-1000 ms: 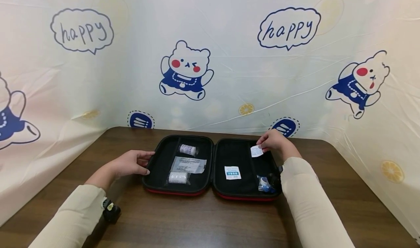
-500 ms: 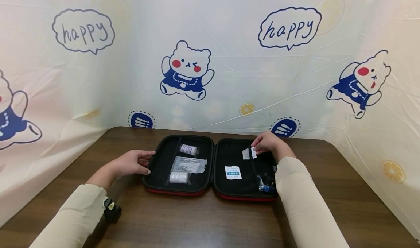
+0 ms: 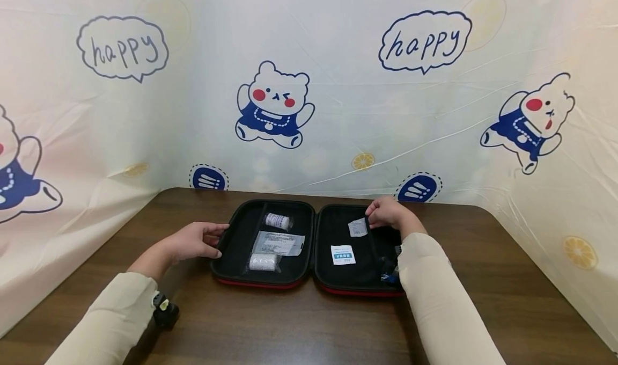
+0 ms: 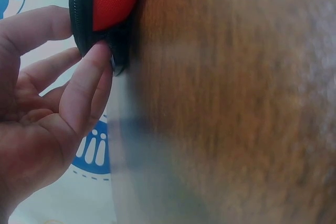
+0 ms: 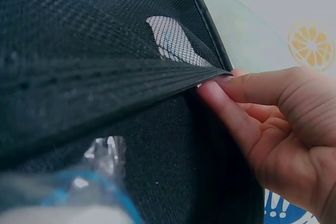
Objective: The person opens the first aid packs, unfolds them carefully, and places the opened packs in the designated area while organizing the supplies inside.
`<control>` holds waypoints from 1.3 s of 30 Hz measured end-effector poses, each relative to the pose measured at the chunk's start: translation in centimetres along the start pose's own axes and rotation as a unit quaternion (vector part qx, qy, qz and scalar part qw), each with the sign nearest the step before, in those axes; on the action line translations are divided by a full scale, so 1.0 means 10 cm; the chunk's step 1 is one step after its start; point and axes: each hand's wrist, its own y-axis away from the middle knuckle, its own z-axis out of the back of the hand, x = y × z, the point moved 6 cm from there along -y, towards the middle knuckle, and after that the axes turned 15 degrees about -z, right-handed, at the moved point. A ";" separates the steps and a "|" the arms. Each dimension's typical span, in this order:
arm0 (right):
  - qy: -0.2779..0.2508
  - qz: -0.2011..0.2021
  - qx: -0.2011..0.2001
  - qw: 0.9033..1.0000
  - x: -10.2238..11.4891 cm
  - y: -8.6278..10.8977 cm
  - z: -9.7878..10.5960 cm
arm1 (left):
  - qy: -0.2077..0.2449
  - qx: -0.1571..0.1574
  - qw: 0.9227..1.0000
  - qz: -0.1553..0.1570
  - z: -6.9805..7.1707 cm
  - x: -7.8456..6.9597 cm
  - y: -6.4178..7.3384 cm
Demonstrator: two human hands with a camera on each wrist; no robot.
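Observation:
An open black case (image 3: 289,283) with red outer sides lies flat on the table. At its left edge my left hand (image 3: 195,240) holds the rim; in the left wrist view the thumb and fingers (image 4: 86,85) grip the zippered edge. My right hand (image 3: 390,213) is at the back of the right half. There, in the right wrist view, thumb and forefinger pinch the elastic edge of a mesh pocket (image 5: 131,80). A small white packet (image 3: 358,227) lies behind the mesh, close to these fingertips. Nearer the front, a white-and-blue packet (image 3: 343,255) sits in the same half.
The left half holds a wrapped bandage roll (image 3: 277,221), a clear flat packet (image 3: 279,243) and a white wrapped roll (image 3: 263,262). A blue item in clear plastic (image 3: 389,274) lies by my right forearm. A printed cloth (image 3: 338,112) hangs behind the brown table (image 3: 270,327).
My right hand has moved left, and the small white packet has gone left with it, in behind the mesh. The fingers now pinch the pocket's edge. The left hand has stayed put.

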 end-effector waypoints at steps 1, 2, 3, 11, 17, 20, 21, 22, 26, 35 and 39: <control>0.002 0.001 0.001 1.000 0.00 0.00 0.00 | 0.000 0.000 1.000 0.000 0.00 0.00 0.00; 0.002 0.000 0.002 1.000 0.00 0.01 0.00 | 0.001 -0.001 1.000 0.000 0.00 0.01 0.00; 0.001 -0.001 0.004 1.000 0.00 0.01 0.00 | 0.001 -0.001 1.000 -0.001 0.00 0.01 0.00; 0.009 0.002 0.033 0.999 0.00 0.11 0.04 | 0.002 -0.004 1.000 0.003 0.00 0.02 -0.01; 0.031 0.007 0.045 0.998 0.02 0.26 0.11 | 0.004 -0.002 1.000 -0.002 0.00 0.01 -0.01; 0.038 0.014 0.053 0.998 0.04 0.33 0.13 | 0.002 -0.003 1.000 -0.001 0.00 0.01 -0.01; 0.041 0.017 0.056 0.997 0.05 0.36 0.13 | 0.001 -0.004 1.000 0.000 0.00 0.01 -0.01; 0.046 0.020 0.059 0.997 0.05 0.38 0.13 | 0.000 -0.004 1.000 -0.001 0.01 0.00 0.00; 0.069 0.028 0.062 0.995 0.07 0.45 0.13 | -0.002 -0.003 1.000 -0.002 0.01 0.01 0.00; 0.145 0.065 0.055 0.986 0.10 0.66 0.07 | 0.003 -0.003 1.000 -0.002 0.00 0.03 0.00; 0.177 0.099 0.052 0.978 0.11 0.78 0.04 | 0.007 -0.004 1.000 0.001 0.00 0.02 0.01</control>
